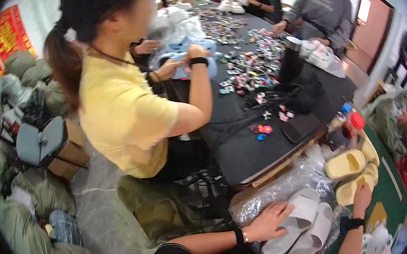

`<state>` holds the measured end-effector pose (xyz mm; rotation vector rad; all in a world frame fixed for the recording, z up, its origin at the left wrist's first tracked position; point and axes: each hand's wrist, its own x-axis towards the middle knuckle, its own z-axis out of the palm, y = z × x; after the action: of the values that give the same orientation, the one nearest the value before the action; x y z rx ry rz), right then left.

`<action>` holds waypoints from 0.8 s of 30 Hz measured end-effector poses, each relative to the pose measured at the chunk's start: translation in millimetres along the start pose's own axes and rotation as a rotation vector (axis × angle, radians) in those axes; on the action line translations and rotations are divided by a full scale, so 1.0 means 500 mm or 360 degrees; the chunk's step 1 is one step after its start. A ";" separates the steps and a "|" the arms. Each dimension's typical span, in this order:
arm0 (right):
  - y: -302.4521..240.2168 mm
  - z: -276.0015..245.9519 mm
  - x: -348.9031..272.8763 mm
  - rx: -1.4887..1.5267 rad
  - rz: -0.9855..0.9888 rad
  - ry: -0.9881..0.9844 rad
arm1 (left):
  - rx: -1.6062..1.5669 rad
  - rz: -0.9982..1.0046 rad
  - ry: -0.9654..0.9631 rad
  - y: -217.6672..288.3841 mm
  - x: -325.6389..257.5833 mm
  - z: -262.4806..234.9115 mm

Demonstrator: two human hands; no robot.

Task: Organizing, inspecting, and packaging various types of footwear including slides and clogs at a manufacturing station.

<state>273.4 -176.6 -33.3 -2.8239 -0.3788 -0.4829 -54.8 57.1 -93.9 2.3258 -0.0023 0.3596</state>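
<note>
A pair of light grey slide sandals (299, 236) lies at the near edge, on clear plastic wrap. My left hand (268, 221) rests over the upper one with its fingers stretched out, touching the strap. To the right, several pale yellow slides (344, 165) are grouped on the green surface. My right hand (362, 200) is at the end of the nearest yellow slide (347, 192), its fingers bent against it and partly hidden. Both my wrists wear black bands.
The black table (246, 147) bears heaps of small colourful charms (251, 64), a phone (296, 129) and a dark tumbler (290, 62). Bottles (353, 121) stand right. A person in yellow (126, 105) holds a blue clog (177, 54). Green sacks (45, 195) crowd the left.
</note>
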 end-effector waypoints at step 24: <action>0.113 0.192 0.142 -0.0077 0.0335 -0.0229 | -0.0074 0.0018 0.0009 -0.003 -0.008 0.029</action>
<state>382.4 -186.8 -107.3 -2.9106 -0.0949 -0.2491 -54.6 47.5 -105.3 2.2797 -0.0211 0.3679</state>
